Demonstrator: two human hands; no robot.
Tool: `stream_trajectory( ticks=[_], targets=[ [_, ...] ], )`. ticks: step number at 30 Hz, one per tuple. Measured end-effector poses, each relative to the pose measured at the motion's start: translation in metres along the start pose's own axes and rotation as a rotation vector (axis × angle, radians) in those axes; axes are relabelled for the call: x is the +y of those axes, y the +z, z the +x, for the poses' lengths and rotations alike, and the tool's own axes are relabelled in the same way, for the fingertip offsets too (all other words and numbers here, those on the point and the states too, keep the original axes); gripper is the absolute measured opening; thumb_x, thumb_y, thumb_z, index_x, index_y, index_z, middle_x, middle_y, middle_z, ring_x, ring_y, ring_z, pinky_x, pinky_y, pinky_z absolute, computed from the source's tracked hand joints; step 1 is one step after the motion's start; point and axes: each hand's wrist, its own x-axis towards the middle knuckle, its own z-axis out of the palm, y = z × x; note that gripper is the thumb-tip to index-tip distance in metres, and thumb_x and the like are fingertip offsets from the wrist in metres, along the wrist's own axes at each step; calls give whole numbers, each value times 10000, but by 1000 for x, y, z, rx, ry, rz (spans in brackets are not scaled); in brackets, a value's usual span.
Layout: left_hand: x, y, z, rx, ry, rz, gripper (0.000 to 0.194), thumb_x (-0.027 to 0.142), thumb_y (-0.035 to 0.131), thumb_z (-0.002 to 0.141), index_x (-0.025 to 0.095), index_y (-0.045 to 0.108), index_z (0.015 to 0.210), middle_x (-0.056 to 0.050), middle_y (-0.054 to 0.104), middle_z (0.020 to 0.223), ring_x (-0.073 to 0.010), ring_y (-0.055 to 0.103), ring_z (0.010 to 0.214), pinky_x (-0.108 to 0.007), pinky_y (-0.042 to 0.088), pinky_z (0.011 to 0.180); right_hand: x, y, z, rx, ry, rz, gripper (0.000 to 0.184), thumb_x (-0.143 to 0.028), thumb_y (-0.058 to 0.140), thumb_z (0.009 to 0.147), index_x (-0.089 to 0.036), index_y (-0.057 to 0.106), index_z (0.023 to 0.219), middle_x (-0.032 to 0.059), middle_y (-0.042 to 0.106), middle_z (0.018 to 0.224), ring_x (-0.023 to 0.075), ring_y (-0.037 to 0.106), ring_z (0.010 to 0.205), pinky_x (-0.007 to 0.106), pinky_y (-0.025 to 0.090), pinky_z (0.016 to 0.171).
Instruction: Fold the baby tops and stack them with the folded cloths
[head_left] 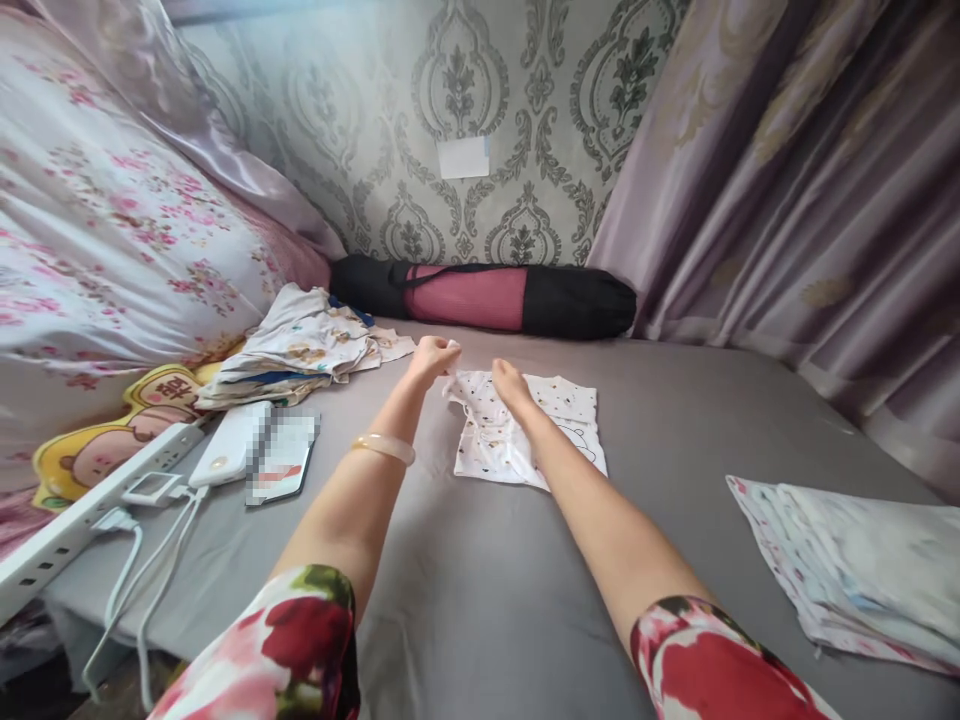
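Note:
A small white shirt with little dark and tan prints lies on the grey sheet in front of me, part of it folded over. My left hand pinches a bit of white cloth at the shirt's left corner and holds it slightly raised. Over the middle of the shirt, my right hand is closed against the fabric, its fingertips mostly hidden behind the hand. The cloth is bunched and creased between both hands.
At left are a pile of clothes, a phone, a white power bank with cables, and a power strip. Folded cloths lie at right. A black and maroon bag lies along the wall.

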Motion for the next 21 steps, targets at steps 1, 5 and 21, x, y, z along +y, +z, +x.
stream_trajectory(
  ticks=[1, 5, 21],
  targets=[
    [5, 10, -2, -10, 16, 12, 169, 241, 601, 757, 157, 593, 610, 14, 529, 517, -110, 531, 503, -196, 463, 512, 2, -10, -6, 5, 96, 204, 434, -341, 287, 1015, -179, 534, 1333, 121, 572, 1360, 214, 517, 1268, 395, 377, 1091],
    [17, 49, -13, 18, -4, 62, 200, 259, 568, 796, 167, 583, 618, 0, 543, 522, -135, 585, 537, -212, 470, 558, 18, -48, -31, -55, 375, 900, 392, -299, 248, 1021, -120, 512, 1249, 165, 665, 1126, 194, 682, 947, 352, 557, 843],
    [18, 136, -58, 48, 63, -45, 280, 303, 477, 885, 157, 624, 698, -30, 636, 663, -167, 613, 713, -257, 459, 681, 39, -68, -46, -116, 10, 597, 562, -500, 157, 1008, -271, 292, 1503, 80, 624, 1286, 191, 641, 1110, 406, 519, 941]
  ],
)
